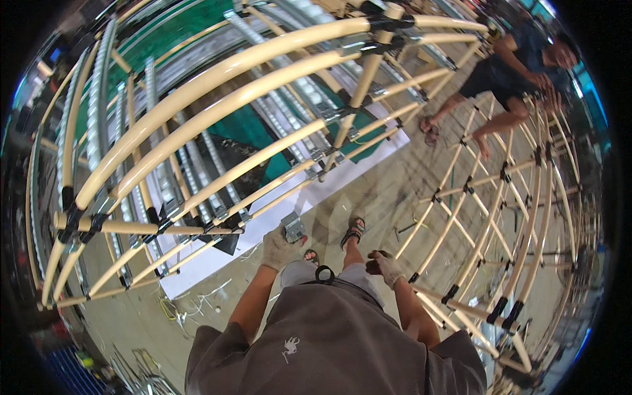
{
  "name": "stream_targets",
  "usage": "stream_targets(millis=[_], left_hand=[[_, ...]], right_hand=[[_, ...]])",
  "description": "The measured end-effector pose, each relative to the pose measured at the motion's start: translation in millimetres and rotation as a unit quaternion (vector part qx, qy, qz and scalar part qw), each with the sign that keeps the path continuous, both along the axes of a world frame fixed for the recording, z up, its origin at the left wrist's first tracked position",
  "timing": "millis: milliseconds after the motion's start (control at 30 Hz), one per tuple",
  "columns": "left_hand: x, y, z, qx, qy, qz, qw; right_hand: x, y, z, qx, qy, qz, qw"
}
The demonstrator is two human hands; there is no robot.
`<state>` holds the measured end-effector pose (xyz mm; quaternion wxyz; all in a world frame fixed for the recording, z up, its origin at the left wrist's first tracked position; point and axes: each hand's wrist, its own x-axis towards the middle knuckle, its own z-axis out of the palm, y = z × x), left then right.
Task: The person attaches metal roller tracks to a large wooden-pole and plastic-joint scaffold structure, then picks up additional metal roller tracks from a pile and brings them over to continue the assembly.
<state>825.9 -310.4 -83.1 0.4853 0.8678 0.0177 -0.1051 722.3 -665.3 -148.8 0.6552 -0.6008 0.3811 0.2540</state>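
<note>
My left hand, in a pale work glove, holds a small grey metal bracket in front of my body. Close to my right thigh is my right hand, also gloved, with dark areas at the fingers. Its fingers are curled in, and whatever they hold, if anything, is hidden. Ahead and to the left stands a rack of cream pipes with black joints and silver roller tracks. The bracket is apart from the rack's near lower pipes.
A second cream pipe frame stands at my right, close to my right forearm. Beyond it, a person sits or squats. A white sheet lies under the rack; thin scraps and a hammer-like tool are on the floor.
</note>
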Motion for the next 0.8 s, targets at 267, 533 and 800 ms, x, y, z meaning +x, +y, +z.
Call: stream_targets(millis=[267, 533, 800], left_hand=[[12, 10, 182, -0.182, -0.230, -0.287, 0.912], [68, -93, 295, -0.683, -0.209, -0.348, 0.608], [101, -170, 336, -0.804, -0.052, -0.348, 0.479]], right_hand=[[24, -8, 20, -0.258, -0.082, 0.258, 0.928], [-3, -53, -43, -0.334, -0.227, 0.193, 0.894], [-120, -69, -142, -0.399, -0.229, 0.064, 0.885]])
